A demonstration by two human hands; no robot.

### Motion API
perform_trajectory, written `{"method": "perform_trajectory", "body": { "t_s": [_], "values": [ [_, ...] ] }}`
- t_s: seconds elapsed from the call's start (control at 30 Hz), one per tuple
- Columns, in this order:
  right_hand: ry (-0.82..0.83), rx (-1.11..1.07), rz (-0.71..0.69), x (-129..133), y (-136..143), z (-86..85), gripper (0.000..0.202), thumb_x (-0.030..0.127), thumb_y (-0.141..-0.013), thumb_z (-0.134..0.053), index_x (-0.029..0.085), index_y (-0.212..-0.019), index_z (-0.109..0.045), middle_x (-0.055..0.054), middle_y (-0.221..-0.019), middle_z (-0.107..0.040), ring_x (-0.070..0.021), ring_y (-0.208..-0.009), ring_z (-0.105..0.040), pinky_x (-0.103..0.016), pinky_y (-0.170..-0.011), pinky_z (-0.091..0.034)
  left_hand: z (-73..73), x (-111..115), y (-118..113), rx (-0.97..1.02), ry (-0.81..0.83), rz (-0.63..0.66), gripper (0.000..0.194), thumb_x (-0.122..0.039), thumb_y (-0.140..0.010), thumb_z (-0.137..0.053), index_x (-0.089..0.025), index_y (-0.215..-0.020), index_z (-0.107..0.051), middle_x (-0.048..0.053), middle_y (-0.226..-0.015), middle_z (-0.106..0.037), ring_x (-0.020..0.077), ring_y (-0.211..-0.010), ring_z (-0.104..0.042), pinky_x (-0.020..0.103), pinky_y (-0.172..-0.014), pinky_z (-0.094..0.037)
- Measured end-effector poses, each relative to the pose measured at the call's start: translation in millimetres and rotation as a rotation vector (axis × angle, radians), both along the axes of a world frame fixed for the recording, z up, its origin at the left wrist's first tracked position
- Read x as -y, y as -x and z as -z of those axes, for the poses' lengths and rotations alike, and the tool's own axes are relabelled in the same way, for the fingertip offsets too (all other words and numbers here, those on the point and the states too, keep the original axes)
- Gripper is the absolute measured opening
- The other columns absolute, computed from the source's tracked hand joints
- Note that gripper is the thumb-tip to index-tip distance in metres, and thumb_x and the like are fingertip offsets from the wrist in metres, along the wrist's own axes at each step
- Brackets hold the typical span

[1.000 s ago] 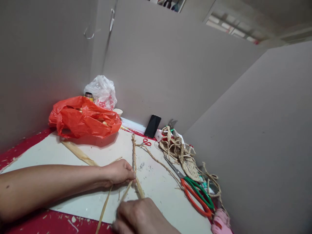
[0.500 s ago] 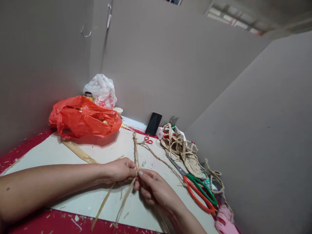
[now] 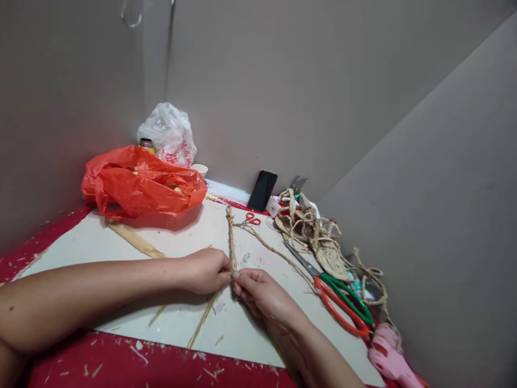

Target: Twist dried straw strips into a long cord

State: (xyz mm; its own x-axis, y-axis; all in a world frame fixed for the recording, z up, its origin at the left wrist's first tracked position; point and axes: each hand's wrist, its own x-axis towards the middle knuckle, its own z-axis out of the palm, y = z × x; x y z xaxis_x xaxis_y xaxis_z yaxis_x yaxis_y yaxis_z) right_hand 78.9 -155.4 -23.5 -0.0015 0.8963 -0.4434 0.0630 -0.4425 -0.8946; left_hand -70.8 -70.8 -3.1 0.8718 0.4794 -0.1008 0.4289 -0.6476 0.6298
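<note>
My left hand [image 3: 208, 271] and my right hand [image 3: 258, 293] meet at the near end of a twisted straw cord [image 3: 231, 242]. Both are closed, thumbs and fingers pinching the cord where it ends in loose strands. From there the cord runs away from me over the white board [image 3: 133, 318]. A loose flat straw strand [image 3: 201, 326] hangs out below my hands toward the board's near edge. Beyond my left forearm lies a wider straw strip [image 3: 135, 241]. My fingers hide the exact spot being gripped.
Large scissors [image 3: 339, 307] with green and orange handles lie at right, beside a heap of braided rope [image 3: 309, 223]. Small red scissors [image 3: 252, 219], a phone [image 3: 262, 190], a red plastic bag [image 3: 141, 186], a white bag [image 3: 167, 129] and a pink tool [image 3: 390, 353] surround the board.
The camera has tilted down, so the scene sits higher and a little to the right. My left hand has turned over more, its knuckles upward, while both hands keep pinching the cord.
</note>
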Motion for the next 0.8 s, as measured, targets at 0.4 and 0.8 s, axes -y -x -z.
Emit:
{"method": "perform_trajectory", "body": {
  "t_s": [0.4,0.8],
  "values": [
    [0.02,-0.297,0.167,7.7,15.2,-1.2,0.042,0.043,-0.065,-0.067,0.019,-0.05,-0.035,0.011,-0.036,-0.03,-0.0002,-0.03,-0.013,-0.018,-0.031,-0.006,-10.8,43.1,3.5,-0.266,-0.364,0.016,0.024,-0.016,-0.075,-0.048,-0.012,-0.094,-0.061,0.011,-0.075,-0.065,0.0225,-0.069,-0.062,0.03,-0.064,-0.044],
    [0.078,-0.42,0.055,7.3,-1.3,-7.4,0.03,0.037,-0.066,-0.069,0.015,-0.063,-0.049,0.014,-0.042,-0.021,-0.0009,-0.037,-0.007,-0.017,-0.035,-0.002,-36.4,56.4,10.9,-0.021,0.011,0.132,0.027,-0.031,-0.082,-0.043,-0.016,-0.066,-0.06,0.002,-0.058,-0.058,0.0099,-0.049,-0.046,0.021,-0.049,-0.034]
  ]
}}
